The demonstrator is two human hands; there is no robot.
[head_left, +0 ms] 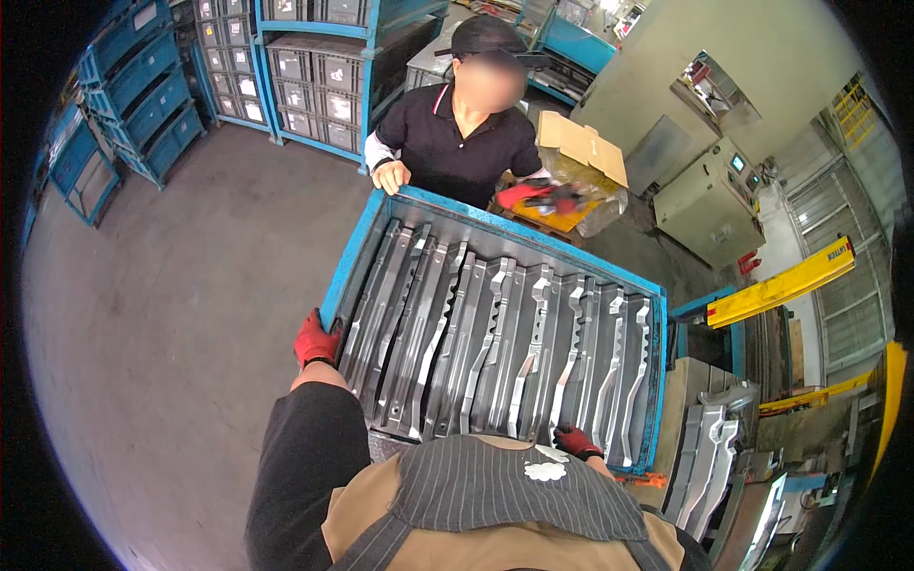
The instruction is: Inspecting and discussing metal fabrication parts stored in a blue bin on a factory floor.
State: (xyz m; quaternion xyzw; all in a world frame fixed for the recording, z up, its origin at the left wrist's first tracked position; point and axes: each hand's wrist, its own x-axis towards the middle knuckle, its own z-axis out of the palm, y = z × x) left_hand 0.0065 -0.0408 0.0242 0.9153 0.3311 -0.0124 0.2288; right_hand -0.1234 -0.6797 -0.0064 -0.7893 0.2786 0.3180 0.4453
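A blue-rimmed metal crate stands in front of me, filled with several long, grey stamped metal parts lying side by side. My left hand, in a red glove, is closed around the crate's left rim. My right hand, also red-gloved, is at the near right side, beside the ends of the parts. Its fingers look curled, and what they grip is hidden. Across the crate stands a person in a dark shirt and cap, one bare hand on the far rim. Red and dark gloves blur near their other hand.
Blue racks with grey bins stand behind the crate at the left. An open cardboard box is behind the person. A control cabinet and yellow bar are at the right. More metal parts lie by my right side.
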